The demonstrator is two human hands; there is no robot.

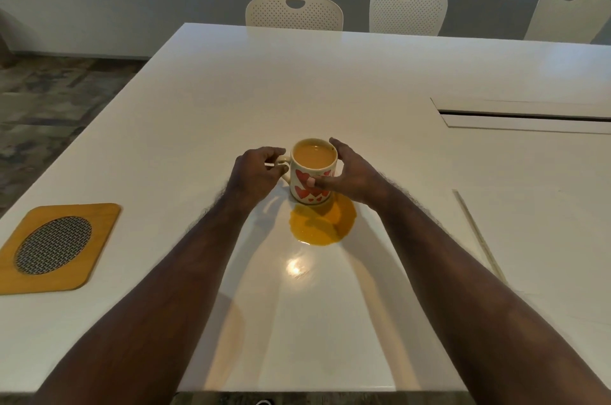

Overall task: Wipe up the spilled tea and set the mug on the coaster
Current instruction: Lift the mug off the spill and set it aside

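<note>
Seen from the head camera, a cream mug (312, 173) printed with red hearts and nearly full of milky tea stands upright near the middle of a white table (380, 80), flanked by two bare hands. The left hand (256, 173), at the mug's 9 o'clock, curls its fingers at the handle, while the right hand (352, 174), at 3 o'clock, spreads around the body, thumb across the hearts; whether either actually grips cannot be told. An orange-brown puddle of spilled tea (322, 222) touches the mug's base at 6 o'clock. The wooden coaster (54, 247), with an oval mesh centre, lies well apart at 8 o'clock by the table's left edge. Three perforated chairs (294, 12) line the far side at 12 o'clock.
</note>
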